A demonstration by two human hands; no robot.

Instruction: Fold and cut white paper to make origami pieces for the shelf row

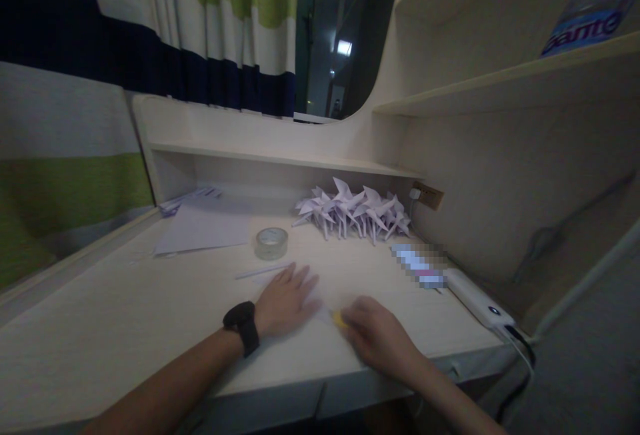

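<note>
Head view of a pale desk (125, 328) at which a person works a small white sheet of paper (320, 311) lying near the front edge. Left hand (286, 301), with a black watch (242, 325) on its wrist, lies flat and unclenched, fingers spread, pinning the sheet to the desktop. Right hand (375, 336) is curled around a small yellow tool (339, 319), only the tip of which shows at the paper's right side; what kind of tool it is cannot be told. Behind the hands lie a thin paper strip (263, 271) and a roll of clear tape (271, 243); a cluster of folded paper cranes (355, 211) stands at the back under the low shelf (280, 158), with loose sheets (205, 225) to the left and a white power bank (480, 301) with its cable to the right. Judged from this pose, the step is a crease or cut along the sheet's edge: it goes best with the flat palm kept pressing down so the paper cannot creep, fingertips held clear of the tool's path, and the tool drawn in one even stroke along the line. Dim light makes the paper's edges hard to trace.
</note>
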